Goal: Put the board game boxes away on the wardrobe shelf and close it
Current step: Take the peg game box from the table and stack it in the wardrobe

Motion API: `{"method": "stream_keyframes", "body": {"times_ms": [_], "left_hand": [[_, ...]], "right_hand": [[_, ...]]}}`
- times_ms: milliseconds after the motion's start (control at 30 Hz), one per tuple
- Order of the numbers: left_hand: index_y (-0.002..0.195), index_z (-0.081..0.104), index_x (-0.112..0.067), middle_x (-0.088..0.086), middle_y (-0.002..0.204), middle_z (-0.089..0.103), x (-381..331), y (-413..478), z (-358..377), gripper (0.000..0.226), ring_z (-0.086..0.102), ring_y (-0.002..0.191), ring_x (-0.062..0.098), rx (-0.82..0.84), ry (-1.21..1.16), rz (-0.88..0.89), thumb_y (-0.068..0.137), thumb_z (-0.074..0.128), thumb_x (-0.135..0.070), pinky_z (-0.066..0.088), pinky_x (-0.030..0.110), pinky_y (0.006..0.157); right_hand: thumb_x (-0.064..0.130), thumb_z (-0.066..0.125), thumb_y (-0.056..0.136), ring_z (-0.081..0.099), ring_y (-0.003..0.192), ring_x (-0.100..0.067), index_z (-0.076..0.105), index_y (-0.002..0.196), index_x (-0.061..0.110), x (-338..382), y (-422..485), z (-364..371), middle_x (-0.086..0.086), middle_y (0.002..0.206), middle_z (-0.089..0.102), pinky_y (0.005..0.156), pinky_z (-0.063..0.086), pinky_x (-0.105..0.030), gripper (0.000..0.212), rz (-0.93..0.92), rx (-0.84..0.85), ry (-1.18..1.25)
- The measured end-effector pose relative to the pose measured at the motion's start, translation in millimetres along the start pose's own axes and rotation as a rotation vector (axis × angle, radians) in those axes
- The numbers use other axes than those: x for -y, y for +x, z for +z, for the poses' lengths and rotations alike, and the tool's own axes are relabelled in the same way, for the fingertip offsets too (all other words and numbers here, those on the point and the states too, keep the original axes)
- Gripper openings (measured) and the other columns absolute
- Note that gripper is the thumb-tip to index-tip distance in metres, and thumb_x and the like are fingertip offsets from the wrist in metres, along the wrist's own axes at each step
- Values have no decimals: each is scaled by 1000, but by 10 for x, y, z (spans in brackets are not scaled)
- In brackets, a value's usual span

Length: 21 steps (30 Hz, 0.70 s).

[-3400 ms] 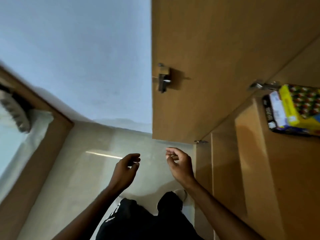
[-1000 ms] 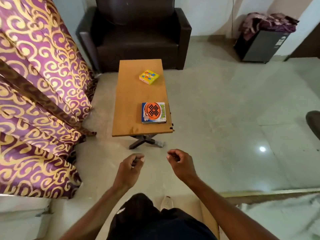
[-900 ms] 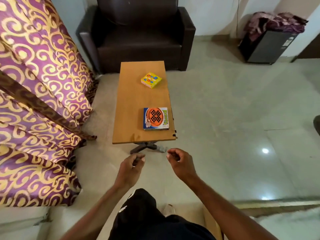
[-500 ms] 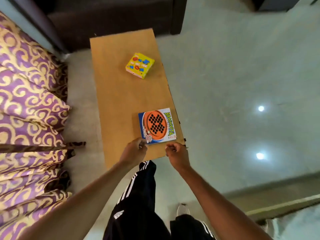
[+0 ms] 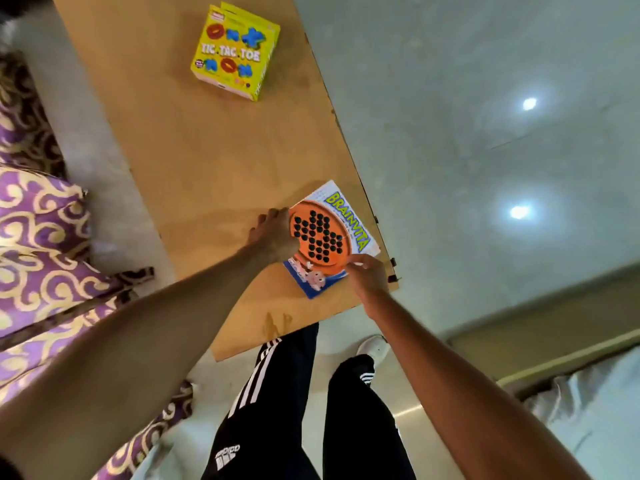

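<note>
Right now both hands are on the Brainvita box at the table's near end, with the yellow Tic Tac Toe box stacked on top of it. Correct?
Not stacked. The head view shows the yellow Tic Tac Toe box lying apart at the far end of the table. The left hand and right hand are on the Brainvita box at the near end.

You turned away from the open wardrobe, crossed to the wooden surface (image 5: pixel 207 150) and leaned in over it. Your left grip (image 5: pixel 273 233), empty half a second before, took hold of the left edge of the Brainvita box (image 5: pixel 332 233). Your right grip (image 5: pixel 367 271), also empty before, pinched the box's near right edge.
</note>
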<state>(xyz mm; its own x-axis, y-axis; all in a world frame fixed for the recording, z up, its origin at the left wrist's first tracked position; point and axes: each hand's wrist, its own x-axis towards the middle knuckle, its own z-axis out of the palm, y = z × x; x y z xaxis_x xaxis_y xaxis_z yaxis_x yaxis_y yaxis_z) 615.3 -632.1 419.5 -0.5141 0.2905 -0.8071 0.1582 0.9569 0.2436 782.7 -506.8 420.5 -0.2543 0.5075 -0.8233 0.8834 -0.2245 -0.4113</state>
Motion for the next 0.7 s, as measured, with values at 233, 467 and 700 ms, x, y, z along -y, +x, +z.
{"method": "stream_keyframes", "body": {"times_ms": [233, 467, 700], "left_hand": [[107, 67, -7, 21, 111, 69, 147, -26, 147, 42, 67, 84, 29, 167, -492, -221, 76, 59, -34, 52, 30, 66], [123, 51, -15, 7, 114, 63, 11, -300, 302, 46, 57, 86, 18, 125, -877, -331, 78, 59, -5, 43, 27, 60], [132, 43, -14, 5, 119, 56, -142, -1157, 550, 54, 55, 91, 12, -18, -1167, -328, 84, 50, 8, 45, 25, 56]], "right_hand": [[23, 78, 73, 71, 94, -19, 55, 110, 14, 25, 282, -293, -1, 106, 72, 73, 55, -30, 44, -128, 25, -77], [47, 72, 53, 71, 92, -21, 61, 113, 29, 13, 697, -231, -4, 109, 68, 80, 62, -43, 64, -127, 131, -306], [21, 76, 77, 72, 84, -14, 63, 108, 21, -30, 119, -575, 4, 100, 71, 69, 59, -27, 34, -323, 240, -290]]}}
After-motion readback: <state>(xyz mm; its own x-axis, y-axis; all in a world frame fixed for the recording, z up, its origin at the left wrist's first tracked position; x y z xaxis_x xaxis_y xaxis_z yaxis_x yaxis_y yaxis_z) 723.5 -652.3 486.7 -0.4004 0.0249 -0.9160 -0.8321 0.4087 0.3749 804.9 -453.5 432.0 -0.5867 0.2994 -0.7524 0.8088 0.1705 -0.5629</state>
